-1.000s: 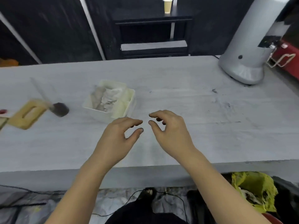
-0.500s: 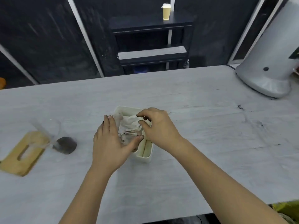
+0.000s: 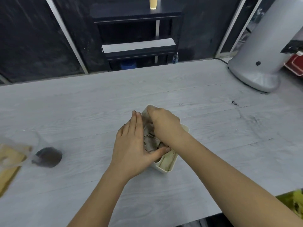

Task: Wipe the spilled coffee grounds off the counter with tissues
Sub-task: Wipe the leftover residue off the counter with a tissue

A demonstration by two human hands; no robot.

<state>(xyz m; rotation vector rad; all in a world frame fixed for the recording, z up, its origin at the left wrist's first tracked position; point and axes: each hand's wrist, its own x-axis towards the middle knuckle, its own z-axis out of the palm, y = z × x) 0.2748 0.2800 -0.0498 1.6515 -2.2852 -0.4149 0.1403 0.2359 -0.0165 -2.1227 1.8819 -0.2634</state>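
Observation:
A white tissue box [image 3: 167, 167] sits mid-counter with crumpled tissues [image 3: 150, 142] inside. My left hand [image 3: 131, 145] lies along the box's left side, fingers straight, its thumb pressing across the tissues. My right hand [image 3: 164, 125] reaches into the box from above, fingers curled down into the tissues and gripping them. A dark heap of coffee grounds [image 3: 47, 157] lies at the left, at the end of a tipped clear cup [image 3: 21, 145]. Faint dark specks [image 3: 234, 103] and smears mark the grey counter [image 3: 213, 161] at the right.
A wooden board [image 3: 8, 167] lies at the left edge under the cup. A large grey cylindrical machine [image 3: 262, 54] stands at the back right, with a red object [image 3: 295, 65] beside it. A yellow-green bag [image 3: 293, 202] shows below the counter's near right edge.
Both hands moved from open air above the counter onto the tissue box. The right hand's fingers have gone deeper into the tissues, and the left hand has closed in against the box.

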